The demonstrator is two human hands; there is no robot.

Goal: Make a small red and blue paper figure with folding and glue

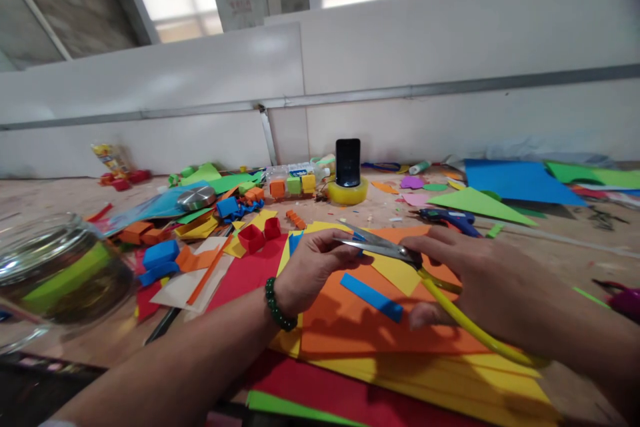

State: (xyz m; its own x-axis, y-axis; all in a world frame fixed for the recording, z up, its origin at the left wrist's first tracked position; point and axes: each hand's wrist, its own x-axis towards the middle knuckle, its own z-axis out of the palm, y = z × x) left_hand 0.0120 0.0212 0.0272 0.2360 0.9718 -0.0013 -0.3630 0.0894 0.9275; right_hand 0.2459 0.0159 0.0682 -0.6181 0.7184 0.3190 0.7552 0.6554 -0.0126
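Note:
My right hand [480,273] grips scissors [430,273] with yellow handles, their blades parted and pointing left. In my left hand [320,253], thumb and fingers pinch a small blue paper piece [361,237], mostly hidden by the fingers and blades. The blades cross right at those fingertips. Below them lies a blue paper strip [373,297] on an orange sheet [345,333]. Yellow sheets [430,380] and a red sheet [280,373] are stacked under the orange one. A dark green bead bracelet circles my left wrist.
A glass jar [75,273] with a handle stands at the left. Folded paper boxes [160,253] and scraps litter the left side. A phone [348,161] leans upright in a yellow tape roll [347,192]. A glue gun [447,219] and blue sheet [520,182] lie to the right.

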